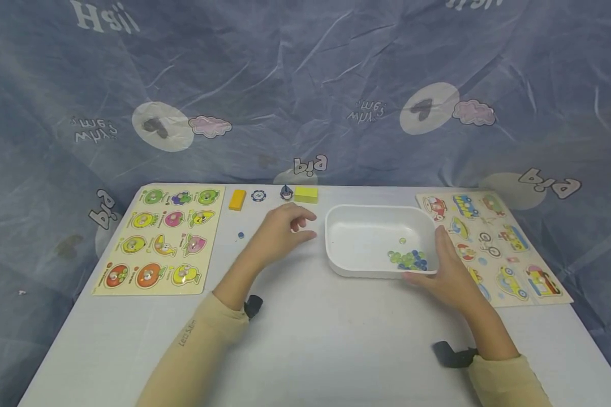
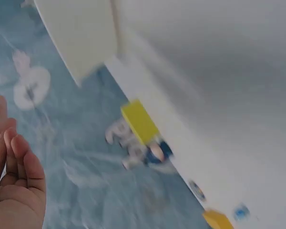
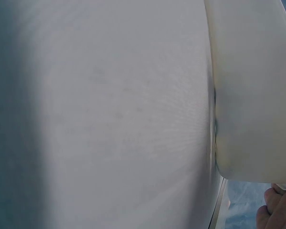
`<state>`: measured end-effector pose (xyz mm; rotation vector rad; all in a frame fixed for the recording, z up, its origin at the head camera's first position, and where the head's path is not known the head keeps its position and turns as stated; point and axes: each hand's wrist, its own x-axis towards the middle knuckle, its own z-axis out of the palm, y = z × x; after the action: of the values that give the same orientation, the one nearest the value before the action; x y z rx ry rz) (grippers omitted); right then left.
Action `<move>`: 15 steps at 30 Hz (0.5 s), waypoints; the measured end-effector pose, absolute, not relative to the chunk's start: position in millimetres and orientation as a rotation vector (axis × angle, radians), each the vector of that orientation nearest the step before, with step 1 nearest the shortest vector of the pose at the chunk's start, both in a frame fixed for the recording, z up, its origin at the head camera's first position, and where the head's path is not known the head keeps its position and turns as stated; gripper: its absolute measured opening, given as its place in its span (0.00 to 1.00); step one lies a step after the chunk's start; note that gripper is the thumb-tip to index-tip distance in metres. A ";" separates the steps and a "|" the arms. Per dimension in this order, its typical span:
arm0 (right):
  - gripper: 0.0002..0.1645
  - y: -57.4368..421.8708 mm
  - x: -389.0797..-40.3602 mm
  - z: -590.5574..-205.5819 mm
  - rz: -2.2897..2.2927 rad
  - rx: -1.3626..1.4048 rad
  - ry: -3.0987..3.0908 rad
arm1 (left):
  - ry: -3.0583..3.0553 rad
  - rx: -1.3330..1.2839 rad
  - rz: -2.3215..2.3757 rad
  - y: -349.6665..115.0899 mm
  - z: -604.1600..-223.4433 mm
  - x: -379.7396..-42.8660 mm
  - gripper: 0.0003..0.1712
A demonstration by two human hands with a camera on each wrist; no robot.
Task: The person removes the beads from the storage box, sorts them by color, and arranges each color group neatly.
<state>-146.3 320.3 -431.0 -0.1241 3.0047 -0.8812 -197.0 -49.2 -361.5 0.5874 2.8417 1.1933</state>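
A white plastic tray (image 1: 361, 237) stands right of the table's middle. Several green and blue glass beads (image 1: 407, 260) are bunched in its near right corner, and a lone pale bead (image 1: 403, 241) lies farther back. My right hand (image 1: 450, 274) grips the tray's near right corner, thumb along the front wall and fingers on the right side. The right wrist view shows the tray's outer wall (image 3: 252, 95) close up. Just left of the tray, my left hand (image 1: 286, 232) hovers with loosely bent fingers and nothing visible in them. A small blue bead (image 1: 241, 235) lies on the table left of it.
A fruit puzzle board (image 1: 170, 243) lies on the left, a vehicle puzzle board (image 1: 494, 249) on the right, partly behind the right hand. Along the back edge are an orange block (image 1: 237, 199), a poker chip (image 1: 258, 195), a small dark figurine (image 1: 286, 192) and a yellow block (image 1: 306, 194).
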 end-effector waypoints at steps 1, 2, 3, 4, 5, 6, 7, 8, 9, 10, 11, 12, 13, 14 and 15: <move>0.79 320.6 -146.2 -431.0 -0.880 -0.126 3.005 | 2.814 0.643 1.200 -38.9 -362.3 -196.3 0.17; 0.79 320.9 -146.1 -431.0 -0.878 -0.127 3.006 | 2.785 0.699 1.207 -28.8 -363.4 -195.9 0.17; 0.79 321.1 -145.9 -431.0 -0.875 -0.129 3.006 | 2.757 0.754 1.211 -18.7 -364.7 -195.7 0.17; 0.79 321.3 -145.6 -430.9 -0.872 -0.126 3.006 | 2.733 0.806 1.210 -8.6 -366.1 -195.9 0.17; 0.79 321.3 -145.6 -430.8 -0.869 -0.124 3.006 | 2.709 0.856 1.205 1.3 -367.7 -196.4 0.17; 0.79 321.2 -145.6 -430.6 -0.866 -0.125 3.007 | 2.687 0.900 1.195 10.8 -369.2 -197.1 0.17; 0.79 321.0 -145.7 -430.5 -0.865 -0.122 3.007 | 2.671 0.930 1.178 20.5 -372.2 -198.3 0.16; 0.79 320.7 -145.8 -430.4 -0.864 -0.117 3.005 | 2.656 0.959 1.164 29.6 -375.2 -199.6 0.16; 0.79 320.3 -145.8 -429.9 -0.863 -0.113 3.003 | 2.644 0.982 1.148 38.2 -378.4 -201.1 0.16; 0.79 320.0 -145.9 -429.5 -0.863 -0.110 3.002 | 2.629 0.993 1.136 46.5 -381.9 -202.7 0.16; 0.79 319.7 -146.1 -429.0 -0.863 -0.111 3.002 | 2.613 0.992 1.128 54.2 -385.2 -204.1 0.16; 0.79 319.4 -146.2 -428.6 -0.861 -0.110 3.001 | 2.600 0.979 1.117 61.5 -388.5 -205.5 0.16; 0.79 319.5 -146.2 -428.4 -0.862 -0.107 2.998 | 2.589 0.961 1.109 68.6 -392.2 -207.2 0.16; 0.79 319.6 -146.2 -428.2 -0.864 -0.106 2.995 | 2.575 0.938 1.107 74.9 -394.2 -208.5 0.15; 0.79 319.7 -146.1 -427.9 -0.863 -0.105 2.995 | 2.568 0.908 1.092 80.9 -396.2 -209.8 0.15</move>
<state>-146.1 319.7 -427.9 -0.1053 2.9945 -0.8630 -209.8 80.9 -396.2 0.9082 2.5678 1.0916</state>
